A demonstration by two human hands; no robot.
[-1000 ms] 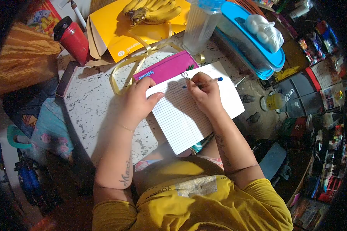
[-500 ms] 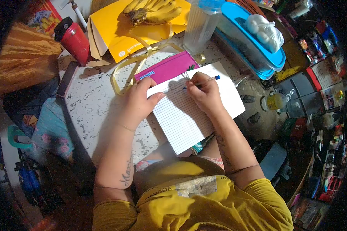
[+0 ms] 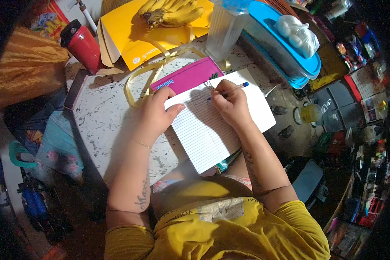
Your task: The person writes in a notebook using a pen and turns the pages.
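A lined notebook [image 3: 203, 138] lies tilted over the near right edge of the speckled table, partly over my lap. My left hand [image 3: 159, 110] holds its upper left edge, thumb on top of the page. In my right hand [image 3: 230, 103] a clear pen with a blue cap end [image 3: 245, 84] is pinched, its tip low against the upper part of the page. Some small writing shows faintly near it. Beyond the page a magenta case [image 3: 188, 76] touches the notebook's top edge.
The speckled table [image 3: 99, 125] holds a red tumbler [image 3: 84, 50], a yellow box [image 3: 117, 26] with bananas [image 3: 177, 15], a gold ribbon [image 3: 128, 89], a clear pitcher [image 3: 223, 32] and a blue-lidded container [image 3: 260, 21] bearing a white plastic bag [image 3: 297, 37].
My right hand has shifted very slightly right along the page, and the pen's angle has changed a little. My left hand stays in the same place.
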